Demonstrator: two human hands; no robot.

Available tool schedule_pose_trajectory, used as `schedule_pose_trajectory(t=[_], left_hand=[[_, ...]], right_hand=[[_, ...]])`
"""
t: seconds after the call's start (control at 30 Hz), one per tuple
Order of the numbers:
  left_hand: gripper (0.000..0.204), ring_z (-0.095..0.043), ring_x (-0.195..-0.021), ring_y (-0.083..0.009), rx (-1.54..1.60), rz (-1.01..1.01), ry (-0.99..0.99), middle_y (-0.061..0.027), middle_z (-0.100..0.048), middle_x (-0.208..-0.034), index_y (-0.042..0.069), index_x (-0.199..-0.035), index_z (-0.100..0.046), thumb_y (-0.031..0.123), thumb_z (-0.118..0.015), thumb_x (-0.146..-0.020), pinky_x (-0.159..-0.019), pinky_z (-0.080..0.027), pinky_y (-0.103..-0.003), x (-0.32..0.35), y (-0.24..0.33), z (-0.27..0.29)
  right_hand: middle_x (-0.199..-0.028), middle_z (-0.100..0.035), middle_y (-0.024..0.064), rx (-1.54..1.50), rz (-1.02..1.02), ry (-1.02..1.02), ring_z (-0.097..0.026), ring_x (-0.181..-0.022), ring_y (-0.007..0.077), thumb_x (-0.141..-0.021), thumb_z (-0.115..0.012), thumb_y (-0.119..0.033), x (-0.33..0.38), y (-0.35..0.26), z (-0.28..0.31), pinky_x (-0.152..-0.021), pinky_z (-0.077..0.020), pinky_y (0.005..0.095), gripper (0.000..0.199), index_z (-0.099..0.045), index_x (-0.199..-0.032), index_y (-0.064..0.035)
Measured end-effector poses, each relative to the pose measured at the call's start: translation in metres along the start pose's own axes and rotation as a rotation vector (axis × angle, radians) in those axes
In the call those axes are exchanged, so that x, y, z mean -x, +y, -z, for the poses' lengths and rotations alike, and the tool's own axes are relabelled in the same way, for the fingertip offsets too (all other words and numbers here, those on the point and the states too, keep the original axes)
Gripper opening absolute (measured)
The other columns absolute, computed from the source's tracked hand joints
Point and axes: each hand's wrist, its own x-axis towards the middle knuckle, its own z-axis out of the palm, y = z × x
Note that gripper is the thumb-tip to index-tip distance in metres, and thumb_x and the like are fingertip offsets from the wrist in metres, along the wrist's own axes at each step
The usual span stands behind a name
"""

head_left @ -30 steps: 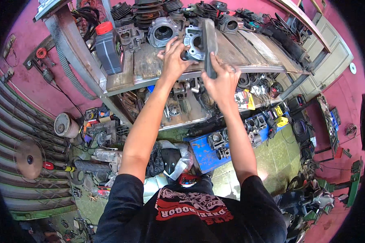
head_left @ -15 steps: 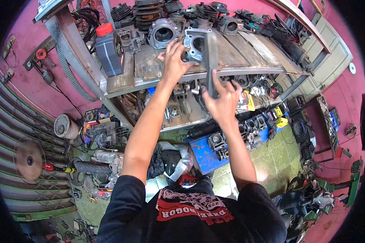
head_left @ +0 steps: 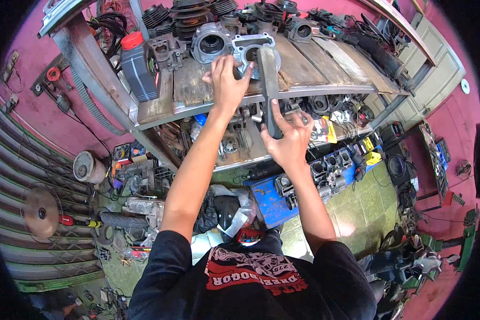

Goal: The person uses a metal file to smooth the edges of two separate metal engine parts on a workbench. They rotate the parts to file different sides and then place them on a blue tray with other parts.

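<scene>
A silver engine cylinder block (head_left: 241, 55) with a round bore stands at the front of the wooden shelf. My left hand (head_left: 228, 81) is closed on its near left side, thumb against the block and fingers bent; part of the block is hidden behind it. In my right hand (head_left: 290, 137) is a long, flat grey file (head_left: 269, 66), its lower end gripped and the index finger stretched along it. The file's far end lies over the block's top face and covers part of the bore. Just left of the block sits another round-bored engine casing (head_left: 212, 44).
A dark oil bottle (head_left: 137, 72) with a red cap stands at the shelf's left. Finned cylinders (head_left: 189, 21) crowd the back. Engine parts fill the lower shelf. Carburettor-like parts (head_left: 325, 173) lie on a blue board (head_left: 269, 198) below. A fan (head_left: 41, 212) stands at far left.
The file has been drawn slightly toward me and to the left, with my right hand moving along. My left hand stays at the block, which appears slightly further left and tilted.
</scene>
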Motion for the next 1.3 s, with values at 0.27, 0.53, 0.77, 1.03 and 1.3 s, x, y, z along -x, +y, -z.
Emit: schedule_pose_trajectory(t=[0.27, 0.53, 0.77, 1.03, 1.3], left_hand=[[0.046, -0.067, -0.096, -0.0381, -0.183, 0.31, 0.006, -0.0136, -0.073, -0.088, 0.005, -0.086, -0.066, 0.039, -0.09, -0.066, -0.092, -0.042, -0.06, -0.025, 0.047, 0.006], [0.065, -0.07, -0.105, -0.0403, -0.14, 0.46, -0.079, -0.0206, -0.076, -0.099, 0.002, -0.111, -0.071, 0.043, -0.087, -0.062, -0.103, -0.04, -0.064, -0.047, 0.038, 0.002], [0.071, -0.072, -0.103, -0.0391, -0.156, 0.43, -0.147, -0.0219, -0.076, -0.098, 0.0, -0.116, -0.07, 0.043, -0.086, -0.062, -0.098, -0.05, -0.055, -0.053, 0.049, 0.012], [0.057, -0.07, -0.101, -0.0387, -0.272, 0.198, -0.021, -0.0215, -0.075, -0.088, 0.006, -0.102, -0.076, 0.045, -0.084, -0.062, -0.099, -0.038, -0.07, -0.049, 0.039, -0.001], [0.05, -0.06, -0.11, -0.0251, -0.299, -0.076, 0.063, -0.0055, -0.073, -0.1, 0.013, -0.097, -0.079, 0.043, -0.086, -0.058, -0.103, -0.029, -0.059, -0.044, 0.025, -0.017]], right_hand=[[-0.071, -0.066, 0.01, 0.019, -0.036, -0.01, -0.064, -0.079, 0.023, -0.071, -0.08, -0.026, -0.001, 0.006, 0.002, -0.104, -0.0386, 0.0491, 0.065, -0.069, -0.133, -0.0094], [-0.065, -0.066, 0.0085, 0.017, -0.012, -0.018, -0.063, -0.082, 0.0228, -0.072, -0.08, -0.025, 0.002, 0.01, 0.001, -0.105, -0.0372, 0.0502, 0.066, -0.067, -0.136, -0.0091], [-0.068, -0.069, 0.008, 0.073, -0.006, -0.02, -0.063, -0.085, 0.023, -0.072, -0.079, -0.024, 0.009, 0.014, 0.001, -0.106, -0.0349, 0.0533, 0.068, -0.065, -0.137, -0.009], [-0.066, -0.067, 0.0076, 0.072, 0.03, 0.033, -0.064, -0.091, 0.0217, -0.071, -0.08, -0.026, 0.012, 0.018, 0.002, -0.108, -0.0321, 0.0567, 0.069, -0.066, -0.137, -0.0114], [-0.064, -0.066, 0.0094, 0.091, 0.001, 0.035, -0.063, -0.096, 0.0235, -0.074, -0.078, -0.031, 0.012, 0.022, -0.002, -0.11, -0.0289, 0.0577, 0.066, -0.067, -0.136, -0.0119]])
